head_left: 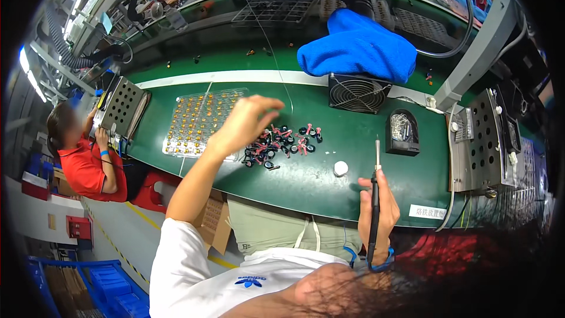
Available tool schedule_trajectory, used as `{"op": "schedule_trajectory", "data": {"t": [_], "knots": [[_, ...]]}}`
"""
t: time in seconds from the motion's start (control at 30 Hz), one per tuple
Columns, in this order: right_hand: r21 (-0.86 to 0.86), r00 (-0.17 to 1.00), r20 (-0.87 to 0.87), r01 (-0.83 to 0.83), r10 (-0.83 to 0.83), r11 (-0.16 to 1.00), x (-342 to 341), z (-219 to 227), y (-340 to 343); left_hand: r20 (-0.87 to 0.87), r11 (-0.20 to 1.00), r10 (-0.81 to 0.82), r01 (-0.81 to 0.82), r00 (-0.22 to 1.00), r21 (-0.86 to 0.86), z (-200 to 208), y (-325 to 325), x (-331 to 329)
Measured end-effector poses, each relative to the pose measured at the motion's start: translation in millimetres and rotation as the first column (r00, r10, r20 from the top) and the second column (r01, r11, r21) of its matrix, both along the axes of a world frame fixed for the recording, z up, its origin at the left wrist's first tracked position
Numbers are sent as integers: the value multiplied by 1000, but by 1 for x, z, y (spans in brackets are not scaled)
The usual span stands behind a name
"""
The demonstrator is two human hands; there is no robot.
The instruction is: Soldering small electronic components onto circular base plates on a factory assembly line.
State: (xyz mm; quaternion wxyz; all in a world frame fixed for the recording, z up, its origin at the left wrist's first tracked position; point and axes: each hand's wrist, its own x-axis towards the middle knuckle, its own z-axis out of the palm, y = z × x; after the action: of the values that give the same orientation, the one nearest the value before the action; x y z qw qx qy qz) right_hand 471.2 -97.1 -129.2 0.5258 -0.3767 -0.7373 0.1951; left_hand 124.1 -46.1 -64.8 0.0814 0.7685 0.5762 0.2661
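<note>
My left hand [250,121] reaches over the bench with its fingers apart, and nothing shows in it. Under and beside it lies a clear plastic tray [187,119] with rows of small gold-coloured parts. Just right of that hand is a loose heap of small round black parts with red wires [276,146]. A thin wire [276,59] hangs down from above, its lower end close to my left fingertips. My right hand [385,212] is closed round a soldering iron [375,200], whose metal tip points up and away from me.
A black fan [358,94] carries a blue cloth [359,47]. Right of it stands a black box [403,134] of metallic bits. A small white round lid [341,168] lies near the right hand. Perforated metal housings [479,147] edge the bench. At left sits a co-worker in red [88,162].
</note>
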Motion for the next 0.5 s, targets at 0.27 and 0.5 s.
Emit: {"op": "schedule_trajectory", "data": {"t": [0.27,0.5], "knots": [[12,997,-21,-71,71,997,-6,-7,-2,-71,1000,21,-22,997,-14,-9,-16,26],[30,996,-33,-87,88,996,-6,-12,-2,568,998,16,18,823,-54,-18,-23,44]]}}
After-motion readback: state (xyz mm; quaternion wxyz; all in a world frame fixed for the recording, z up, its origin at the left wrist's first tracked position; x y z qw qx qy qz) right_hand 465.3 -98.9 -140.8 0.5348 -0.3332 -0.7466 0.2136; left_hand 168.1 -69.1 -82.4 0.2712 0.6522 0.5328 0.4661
